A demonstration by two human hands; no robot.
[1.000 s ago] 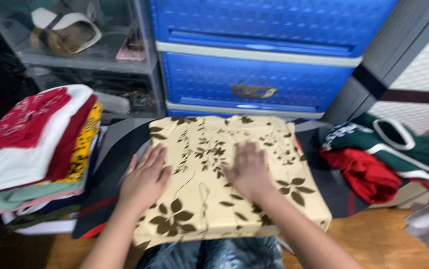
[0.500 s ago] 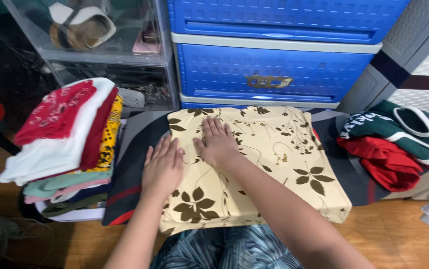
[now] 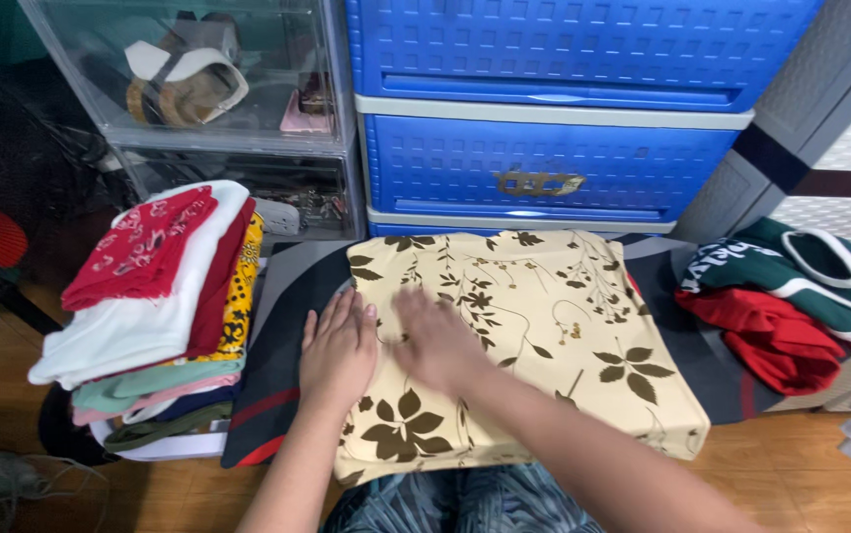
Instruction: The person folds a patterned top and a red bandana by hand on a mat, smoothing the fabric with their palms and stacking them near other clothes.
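Both hands lie flat on the cream cloth (image 3: 544, 326), the left hand (image 3: 339, 347) at its left edge, the right hand (image 3: 437, 341) just beside it. The right half of the cloth is bare and open to a hand. A stack of folded clothes (image 3: 154, 316) blocks the left, blue drawers (image 3: 544, 158) stand close behind, and a red and green heap (image 3: 791, 306) crowds the right.

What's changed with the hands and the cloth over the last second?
The right hand slid leftward across the cream floral cloth, from its middle to beside the left hand, which stayed flat on the cloth's left edge. Nothing was gripped or let go. The cloth and the folded stack stayed put.
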